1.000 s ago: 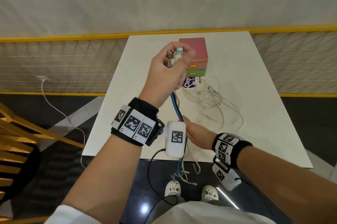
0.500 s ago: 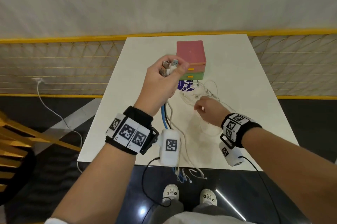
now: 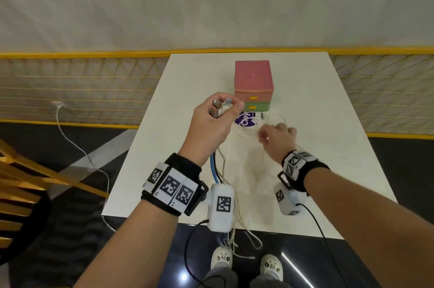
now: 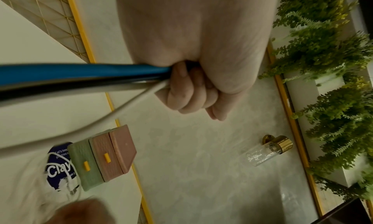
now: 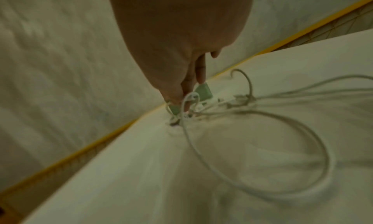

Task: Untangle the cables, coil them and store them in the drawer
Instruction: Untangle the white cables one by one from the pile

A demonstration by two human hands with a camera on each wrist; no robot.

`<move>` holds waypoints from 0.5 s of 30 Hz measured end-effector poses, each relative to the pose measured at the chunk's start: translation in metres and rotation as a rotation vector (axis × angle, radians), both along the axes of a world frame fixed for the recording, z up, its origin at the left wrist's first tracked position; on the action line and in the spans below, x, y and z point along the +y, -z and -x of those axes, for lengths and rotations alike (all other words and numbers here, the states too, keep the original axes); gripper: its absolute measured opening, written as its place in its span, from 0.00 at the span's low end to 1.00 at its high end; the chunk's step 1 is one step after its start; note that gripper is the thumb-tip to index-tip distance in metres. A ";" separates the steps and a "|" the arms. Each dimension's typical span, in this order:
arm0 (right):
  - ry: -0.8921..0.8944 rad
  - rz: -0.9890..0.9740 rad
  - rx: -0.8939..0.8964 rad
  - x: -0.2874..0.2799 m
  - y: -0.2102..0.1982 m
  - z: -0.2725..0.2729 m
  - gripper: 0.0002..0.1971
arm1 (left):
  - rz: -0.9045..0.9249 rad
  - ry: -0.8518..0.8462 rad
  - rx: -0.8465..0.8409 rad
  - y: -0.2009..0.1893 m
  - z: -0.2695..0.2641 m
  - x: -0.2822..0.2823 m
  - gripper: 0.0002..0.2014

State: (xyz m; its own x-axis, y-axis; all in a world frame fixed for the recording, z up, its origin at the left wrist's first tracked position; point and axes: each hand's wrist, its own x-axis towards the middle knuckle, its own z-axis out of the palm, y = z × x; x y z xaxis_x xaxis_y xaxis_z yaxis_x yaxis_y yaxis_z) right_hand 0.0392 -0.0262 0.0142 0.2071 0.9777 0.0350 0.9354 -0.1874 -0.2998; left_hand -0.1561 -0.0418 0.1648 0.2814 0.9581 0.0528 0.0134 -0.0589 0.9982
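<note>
My left hand [image 3: 211,121] is raised over the white table [image 3: 317,170] and grips a bundle of cables just below their USB plugs [image 3: 222,105]. A blue cable [image 3: 214,170], a black one and white ones hang from that fist past the table's near edge. The left wrist view shows my left hand [image 4: 191,91] curled tight round the blue cable [image 4: 80,71]. My right hand [image 3: 277,137] is down in the tangle of thin white cables [image 3: 270,121] before the drawer box [image 3: 253,78]. In the blurred right wrist view its fingertips [image 5: 187,90] pinch a white cable loop [image 5: 302,131].
The pink-over-green drawer box has both drawers closed, and a purple sticker [image 3: 245,120] lies before it. A yellow mesh railing [image 3: 70,90] runs behind the table. Another white cable [image 3: 77,147] hangs left of the table. My shoes [image 3: 222,258] stand under the near edge.
My right hand let go of the hanging cables near the table edge and moved forward into the white tangle. My left hand dropped slightly and still holds the bundle.
</note>
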 end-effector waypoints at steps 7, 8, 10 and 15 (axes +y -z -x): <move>0.013 -0.192 0.939 0.040 -0.101 -0.004 0.12 | 0.023 -0.065 0.011 0.005 -0.002 0.012 0.02; 0.012 -0.175 1.032 0.042 -0.112 -0.005 0.14 | 0.031 -0.074 0.008 0.006 -0.003 0.015 0.02; -0.043 -0.165 1.116 0.046 -0.124 -0.007 0.16 | 0.037 -0.094 0.011 0.009 -0.005 0.019 0.02; -0.150 -0.310 1.011 0.043 -0.133 -0.006 0.12 | 0.027 -0.135 0.021 0.014 -0.011 0.027 0.03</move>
